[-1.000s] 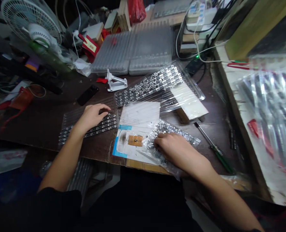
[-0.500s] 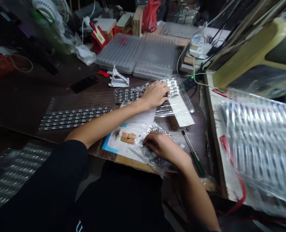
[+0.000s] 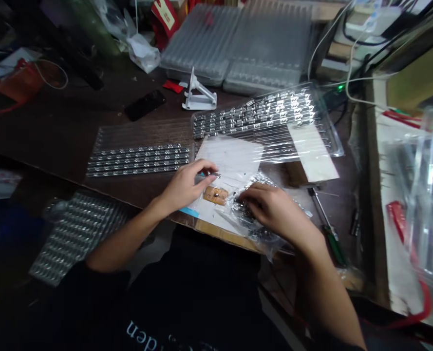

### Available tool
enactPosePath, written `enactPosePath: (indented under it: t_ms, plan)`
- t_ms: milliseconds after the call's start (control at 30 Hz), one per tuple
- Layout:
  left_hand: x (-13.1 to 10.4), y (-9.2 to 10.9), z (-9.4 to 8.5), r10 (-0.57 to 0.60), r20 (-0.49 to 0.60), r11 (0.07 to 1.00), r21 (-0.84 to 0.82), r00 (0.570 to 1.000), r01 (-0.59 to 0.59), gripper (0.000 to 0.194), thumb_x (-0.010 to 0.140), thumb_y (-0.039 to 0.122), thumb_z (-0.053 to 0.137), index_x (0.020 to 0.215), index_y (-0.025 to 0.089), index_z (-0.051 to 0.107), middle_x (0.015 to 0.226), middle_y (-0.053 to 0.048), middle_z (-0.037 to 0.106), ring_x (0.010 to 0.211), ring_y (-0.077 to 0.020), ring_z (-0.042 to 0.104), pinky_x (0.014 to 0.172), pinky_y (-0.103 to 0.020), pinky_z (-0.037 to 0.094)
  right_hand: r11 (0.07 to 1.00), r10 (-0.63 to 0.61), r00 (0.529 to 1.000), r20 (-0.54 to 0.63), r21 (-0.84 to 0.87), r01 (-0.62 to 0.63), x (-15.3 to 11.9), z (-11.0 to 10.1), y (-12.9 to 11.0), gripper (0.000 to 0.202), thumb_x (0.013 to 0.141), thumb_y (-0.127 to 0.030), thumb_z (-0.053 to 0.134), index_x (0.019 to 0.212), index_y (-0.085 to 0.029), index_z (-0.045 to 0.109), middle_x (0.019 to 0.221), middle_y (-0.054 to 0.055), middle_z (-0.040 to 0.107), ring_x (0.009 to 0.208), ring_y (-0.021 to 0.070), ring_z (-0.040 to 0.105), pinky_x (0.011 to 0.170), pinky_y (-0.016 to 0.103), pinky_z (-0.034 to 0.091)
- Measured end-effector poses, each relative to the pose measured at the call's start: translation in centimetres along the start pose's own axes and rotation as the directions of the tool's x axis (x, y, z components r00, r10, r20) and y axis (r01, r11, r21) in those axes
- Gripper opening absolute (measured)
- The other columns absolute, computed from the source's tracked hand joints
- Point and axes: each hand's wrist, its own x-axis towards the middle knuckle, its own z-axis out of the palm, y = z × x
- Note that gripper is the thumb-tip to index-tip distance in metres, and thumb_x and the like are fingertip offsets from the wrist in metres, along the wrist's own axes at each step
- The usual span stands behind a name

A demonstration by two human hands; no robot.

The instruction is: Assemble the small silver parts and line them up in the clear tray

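Note:
My left hand [image 3: 187, 186] is curled over the white paper [image 3: 234, 148], thumb and fingertips drawn close around a small shiny metal part [image 3: 217, 176]. Just below those fingertips lies a small wooden block [image 3: 215, 195] with a dark spot in its middle. My right hand [image 3: 274, 204] is closed, its fingertips down among small metal parts [image 3: 262, 179] in an open clear plastic bag [image 3: 272, 246]; what they grip is hidden. Behind, a clear ribbed tray [image 3: 253, 114] holds rows of small metal parts. A second ribbed tray [image 3: 139, 158], left of my left hand, has filled rows at its front.
A screwdriver [image 3: 329, 231] with a green handle lies right of the bag, near a white-topped block [image 3: 313, 151]. Farther back are a white stand [image 3: 199, 97], a phone [image 3: 145, 105] and stacked clear trays [image 3: 201, 41]. Another filled tray [image 3: 77, 234] sits low at the left.
My left hand has left the far tray and come back to beside the wooden block, with a small metal part at its fingertips. My right hand stays at the bag. The view has shifted.

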Motion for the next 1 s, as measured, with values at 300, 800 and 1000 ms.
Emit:
enactPosePath:
  t_ms: [300, 800, 1000]
  plan:
    - [-3.9, -2.5, 1.3, -0.134, -0.035, 0.989, -0.073, 0.990, 0.131, 0.008, 0.089, 0.030, 0.069, 0.092, 0.024, 0.072, 0.096, -0.001, 0.077, 0.092, -0.0200, 0.070, 0.087, -0.035, 0.052, 0.967, 0.077, 0.997, -0.010, -0.242, -0.077, 2.0, 1.7, -1.3, 0.023, 0.097, -0.023, 0.051, 0.099, -0.016, 0.072, 0.098, 0.010, 0.072, 0.089, 0.0221, 0.065, 0.078, 0.031, 0.046]
    - [-3.9, -3.1, 2.2, 0.019, 0.023, 1.000, -0.003, 1.000, -0.019, 0.007, 0.087, 0.031, 0.073, 0.092, 0.026, 0.073, 0.096, 0.002, 0.076, 0.096, -0.0182, 0.068, 0.088, -0.031, 0.041, 0.996, 0.092, 0.982, -0.162, -0.008, -0.094, 1.7, 2.2, -1.5, 0.009, 0.090, -0.024, 0.056, 0.092, -0.022, 0.065, 0.085, 0.003, 0.071, 0.077, 0.0175, 0.067, 0.073, 0.029, 0.050]
    - [-4.0, -2.8, 2.3, 0.049, 0.003, 0.999, 0.019, 0.999, -0.049, 0.004, 0.089, 0.027, 0.071, 0.092, 0.025, 0.074, 0.093, 0.002, 0.076, 0.094, -0.0182, 0.068, 0.089, -0.032, 0.040, 1.000, -0.018, 0.977, -0.211, -0.013, 0.016, 2.3, 3.0, -1.8, 0.023, 0.096, -0.019, 0.048, 0.103, -0.021, 0.071, 0.097, 0.007, 0.069, 0.088, 0.0185, 0.067, 0.080, 0.032, 0.053]
